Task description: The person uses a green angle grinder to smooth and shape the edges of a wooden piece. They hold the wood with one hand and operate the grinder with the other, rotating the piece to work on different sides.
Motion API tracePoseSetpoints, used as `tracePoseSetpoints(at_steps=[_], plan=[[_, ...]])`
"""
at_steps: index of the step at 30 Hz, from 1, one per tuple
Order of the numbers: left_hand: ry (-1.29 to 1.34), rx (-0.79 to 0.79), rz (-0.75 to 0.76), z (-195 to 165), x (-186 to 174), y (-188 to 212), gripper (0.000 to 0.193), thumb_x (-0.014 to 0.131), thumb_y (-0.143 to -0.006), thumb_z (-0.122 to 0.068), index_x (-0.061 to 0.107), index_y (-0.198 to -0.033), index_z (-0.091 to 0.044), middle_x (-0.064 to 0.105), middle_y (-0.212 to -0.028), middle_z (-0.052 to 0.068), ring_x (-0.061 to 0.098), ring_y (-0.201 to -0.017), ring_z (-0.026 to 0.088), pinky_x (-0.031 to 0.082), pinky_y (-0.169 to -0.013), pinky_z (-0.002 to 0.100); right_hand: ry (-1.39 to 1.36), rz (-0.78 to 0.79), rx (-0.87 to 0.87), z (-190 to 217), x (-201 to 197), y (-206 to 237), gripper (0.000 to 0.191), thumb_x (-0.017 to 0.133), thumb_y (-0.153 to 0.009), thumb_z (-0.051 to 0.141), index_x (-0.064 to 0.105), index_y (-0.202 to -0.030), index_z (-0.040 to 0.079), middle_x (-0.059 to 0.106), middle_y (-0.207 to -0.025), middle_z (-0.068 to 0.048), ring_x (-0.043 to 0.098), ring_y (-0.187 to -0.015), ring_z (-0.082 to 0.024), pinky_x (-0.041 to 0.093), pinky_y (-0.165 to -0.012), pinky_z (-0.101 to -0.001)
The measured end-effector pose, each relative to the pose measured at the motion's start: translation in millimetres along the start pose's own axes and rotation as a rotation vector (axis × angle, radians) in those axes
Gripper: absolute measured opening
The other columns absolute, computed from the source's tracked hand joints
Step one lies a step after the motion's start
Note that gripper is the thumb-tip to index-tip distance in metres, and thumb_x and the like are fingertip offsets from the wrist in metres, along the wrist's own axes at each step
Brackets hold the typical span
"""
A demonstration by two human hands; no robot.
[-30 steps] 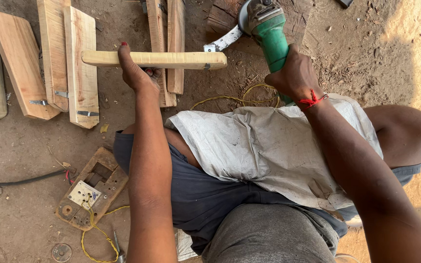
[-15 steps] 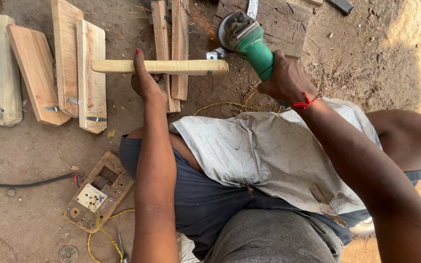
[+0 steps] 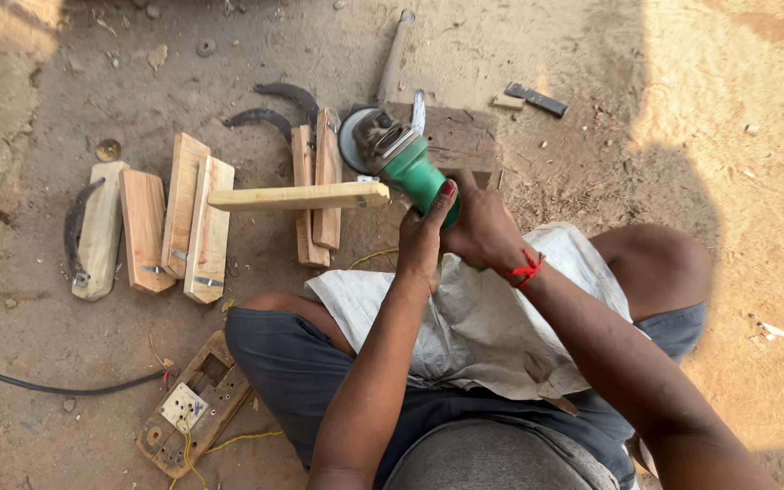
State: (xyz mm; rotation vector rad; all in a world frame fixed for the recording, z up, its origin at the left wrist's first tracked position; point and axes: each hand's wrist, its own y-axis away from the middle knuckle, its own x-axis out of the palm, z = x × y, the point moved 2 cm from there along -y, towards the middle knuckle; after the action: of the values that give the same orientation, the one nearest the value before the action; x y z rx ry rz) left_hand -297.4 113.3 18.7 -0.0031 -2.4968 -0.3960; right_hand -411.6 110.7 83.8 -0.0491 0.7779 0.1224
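A green angle grinder (image 3: 407, 165) with a grey disc guard lies tilted over the ground in front of my knees. My right hand (image 3: 483, 231) grips its green body from the right. My left hand (image 3: 424, 238) presses against the same body from the left, fingers pointing up. A long pale wooden stick (image 3: 288, 197) lies level across two upright wood strips (image 3: 317, 195), its right end beside the grinder head and just clear of my left hand. Whether a finger touches it is unclear.
Several shaped wood pieces (image 3: 194, 227) lie in a row at the left, with curved dark metal blades (image 3: 269, 116) behind them. A wooden socket board (image 3: 188, 410) with yellow wire and a black cable (image 3: 47, 387) sit at the lower left. White cloth (image 3: 501, 318) covers my lap.
My left hand has left the middle of the stick and moved right onto the grinder. The stick now rests across the wood strips. The view has shifted back, showing more ground.
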Motion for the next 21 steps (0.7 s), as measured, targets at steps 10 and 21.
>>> tracePoseSetpoints(at_steps=[10,21], plan=[[0.111,0.167,0.056,-53,25,57,0.042,0.084,-0.077,-0.015,0.063,-0.109,0.003,0.072,-0.092,0.011,0.071,-0.083,0.023,0.06,-0.078,0.038,0.331,-0.536,-0.621,56,-19,172,0.085,0.076,-0.068,0.017,0.038,-0.142,-0.003,0.055,-0.13,-0.032,0.055,-0.118,-0.046,0.052,-0.094,-0.0545],[-0.03,0.348,0.27,-107,22,69,0.037,0.083,-0.078,-0.015,0.059,-0.102,0.0,0.069,-0.079,0.016,0.069,-0.066,0.026,0.06,-0.061,0.041,0.452,0.443,-0.291,17,102,187,0.029,0.07,-0.09,0.016,0.06,-0.114,0.004,0.065,-0.113,-0.022,0.068,-0.098,-0.039,0.06,-0.077,-0.0483]])
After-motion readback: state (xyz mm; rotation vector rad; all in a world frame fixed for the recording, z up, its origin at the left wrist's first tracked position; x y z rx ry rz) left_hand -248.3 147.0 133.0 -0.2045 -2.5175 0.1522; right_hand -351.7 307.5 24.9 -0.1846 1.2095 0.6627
